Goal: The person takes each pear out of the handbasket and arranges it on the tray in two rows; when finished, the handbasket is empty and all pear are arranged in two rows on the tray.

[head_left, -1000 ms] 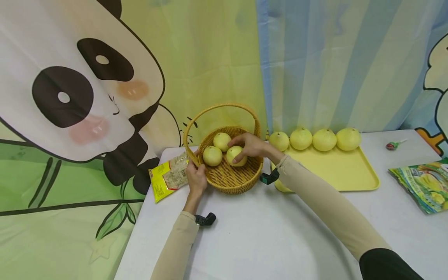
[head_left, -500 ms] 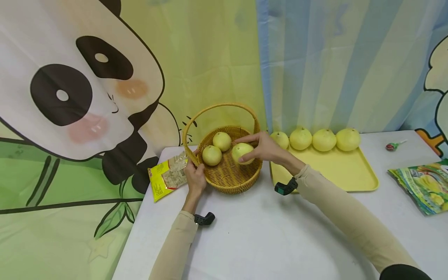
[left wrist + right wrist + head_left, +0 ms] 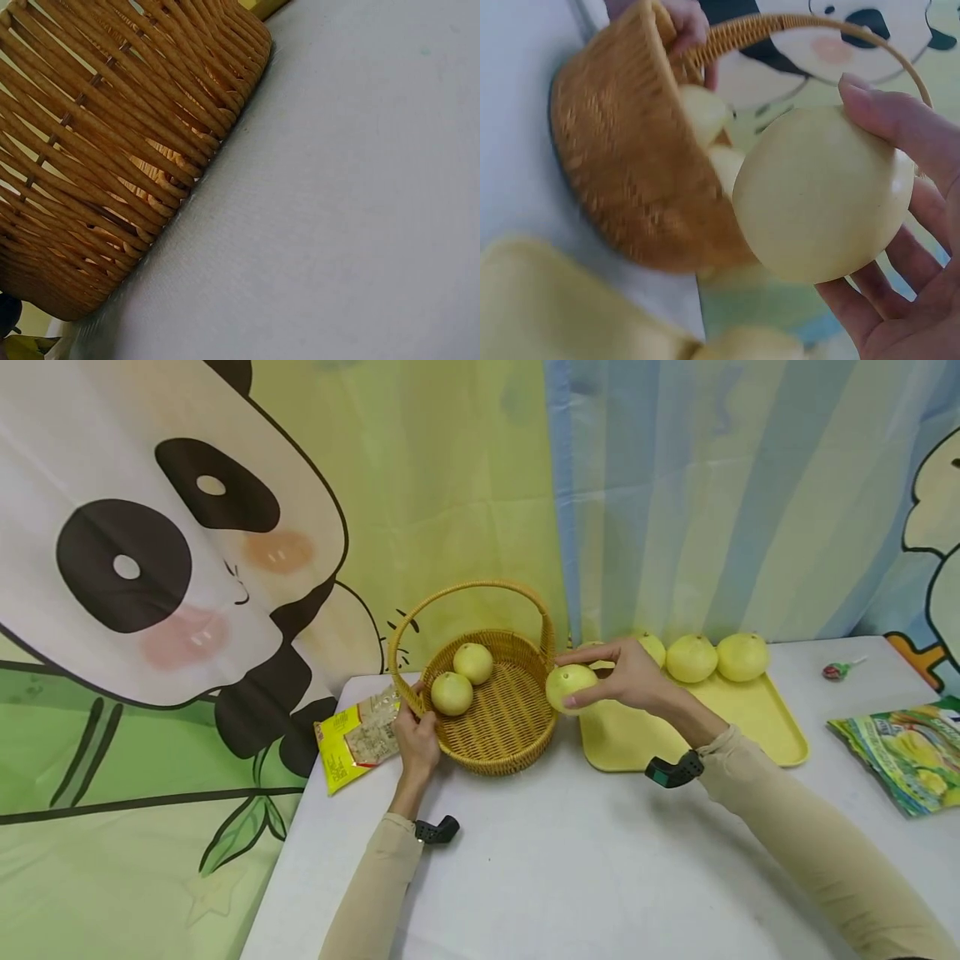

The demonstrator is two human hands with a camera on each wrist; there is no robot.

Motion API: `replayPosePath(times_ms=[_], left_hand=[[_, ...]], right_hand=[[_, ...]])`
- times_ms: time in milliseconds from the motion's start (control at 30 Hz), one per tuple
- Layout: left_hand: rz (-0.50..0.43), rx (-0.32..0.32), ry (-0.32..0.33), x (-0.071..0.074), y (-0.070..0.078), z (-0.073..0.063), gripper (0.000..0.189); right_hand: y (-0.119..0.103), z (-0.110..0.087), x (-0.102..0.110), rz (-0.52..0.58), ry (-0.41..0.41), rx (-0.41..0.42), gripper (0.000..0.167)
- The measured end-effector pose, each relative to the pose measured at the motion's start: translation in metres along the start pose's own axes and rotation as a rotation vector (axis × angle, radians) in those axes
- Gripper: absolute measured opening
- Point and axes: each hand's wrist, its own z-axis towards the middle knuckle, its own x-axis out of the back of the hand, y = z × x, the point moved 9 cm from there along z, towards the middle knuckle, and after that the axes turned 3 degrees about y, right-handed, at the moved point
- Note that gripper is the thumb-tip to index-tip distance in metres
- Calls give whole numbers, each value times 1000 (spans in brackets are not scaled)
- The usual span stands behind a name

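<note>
My right hand point(image 3: 647, 680) holds a round, smooth, pale yellow-green fruit point(image 3: 568, 688) between thumb and fingers, just past the right rim of the wicker basket point(image 3: 501, 758). In the right wrist view, the thumb lies over the top of the fruit point(image 3: 821, 196) and the other fingers support it from below. My left hand point(image 3: 417, 745) grips the basket's left rim at the foot of its arched handle. Two similar fruits point(image 3: 452, 693) sit inside at the left. The left wrist view shows the woven side point(image 3: 112, 127) standing on the white cloth.
Right of the basket lies a yellow tray point(image 3: 757, 727) with a row of similar fruits point(image 3: 692, 658) along its back edge, partly hidden by my right hand. A yellow packet point(image 3: 347, 750) lies left of the basket. Farther right are a lollipop point(image 3: 837, 671) and a green packet point(image 3: 903, 747).
My right hand has lifted one fruit out of the basket and moved it right, toward the tray. The left hand keeps its grip on the basket, which has stayed in place.
</note>
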Motion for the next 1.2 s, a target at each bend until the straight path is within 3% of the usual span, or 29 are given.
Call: replayPosePath(times_ms=[233,533,1000,1200], left_hand=[[2,0,-1,0,-1,0,55],[18,-17,4,1,2,0,55],[-13,9,19,-2,-3,0,54],[-6,26,11,-1,-4,0,57]], right_hand=[[29,-14,36,-104,127,-114,62],[64,-22,46,-93,190,-164,63],[94,-21,39,-122,277,-166,61],[88,-22,38,-168,278,-63,59]])
